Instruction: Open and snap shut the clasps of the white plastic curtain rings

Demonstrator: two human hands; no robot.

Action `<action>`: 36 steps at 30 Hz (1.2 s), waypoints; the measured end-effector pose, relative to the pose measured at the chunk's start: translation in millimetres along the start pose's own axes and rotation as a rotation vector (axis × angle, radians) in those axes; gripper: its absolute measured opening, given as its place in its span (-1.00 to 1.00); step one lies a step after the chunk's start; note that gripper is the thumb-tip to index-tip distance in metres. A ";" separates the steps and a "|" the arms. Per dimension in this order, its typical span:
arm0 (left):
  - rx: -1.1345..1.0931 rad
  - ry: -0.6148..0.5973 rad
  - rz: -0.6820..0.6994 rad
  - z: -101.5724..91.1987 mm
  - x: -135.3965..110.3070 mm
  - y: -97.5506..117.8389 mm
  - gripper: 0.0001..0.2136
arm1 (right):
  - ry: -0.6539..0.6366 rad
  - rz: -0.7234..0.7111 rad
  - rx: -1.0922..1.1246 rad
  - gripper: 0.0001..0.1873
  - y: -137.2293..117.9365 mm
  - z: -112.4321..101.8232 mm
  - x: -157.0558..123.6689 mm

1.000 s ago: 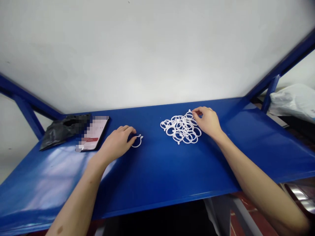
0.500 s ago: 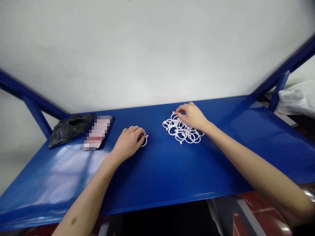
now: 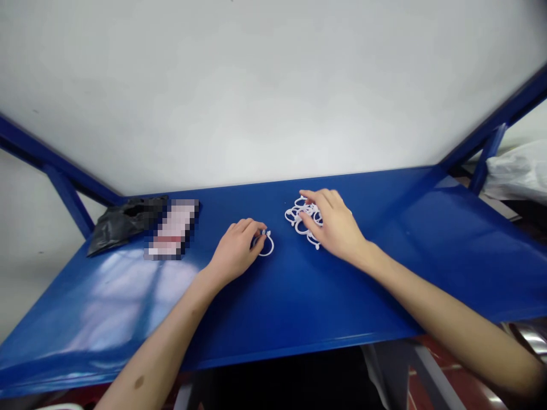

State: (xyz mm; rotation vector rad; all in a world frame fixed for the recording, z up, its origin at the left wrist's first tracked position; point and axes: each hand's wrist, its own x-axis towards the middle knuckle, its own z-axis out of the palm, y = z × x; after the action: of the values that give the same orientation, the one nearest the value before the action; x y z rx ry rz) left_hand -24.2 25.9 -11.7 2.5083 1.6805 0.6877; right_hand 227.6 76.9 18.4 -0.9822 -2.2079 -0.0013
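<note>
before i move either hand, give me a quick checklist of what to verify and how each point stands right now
1. Left hand on the single white ring: ok, thumb and fingers pinch near its knobbed end.
2. Firmness of that pinch: cannot tell, the fingers hide the contact.
3. Single white ring apart from the pile of white rings: ok, blue table shows between them.
4. Right hand thumb and index finger spread: ok, over the pile.
5. Whole pile visible: not ok, the right hand covers part.
</note>
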 end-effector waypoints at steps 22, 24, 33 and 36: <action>-0.425 0.080 0.076 0.4 -6.9 30.6 -0.90 | -0.072 -0.025 0.480 -0.86 -32.6 15.4 -43.3; -0.421 0.085 0.096 1.0 -7.0 30.4 -0.91 | -0.087 -0.037 0.504 -0.86 -30.8 16.4 -43.1; -0.424 0.212 0.152 6.4 -8.7 34.1 -0.83 | -0.096 -0.043 0.589 -0.85 -32.3 19.5 -47.6; -0.418 0.241 0.165 10.4 -10.6 36.9 -0.81 | -0.092 -0.064 0.562 -0.86 -35.0 18.3 -49.1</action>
State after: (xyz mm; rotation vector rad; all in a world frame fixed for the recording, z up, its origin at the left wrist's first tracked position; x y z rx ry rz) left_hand 8.5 3.5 -14.4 2.3464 1.2250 1.2529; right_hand 216.3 25.0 -15.7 -0.6037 -2.1375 0.6110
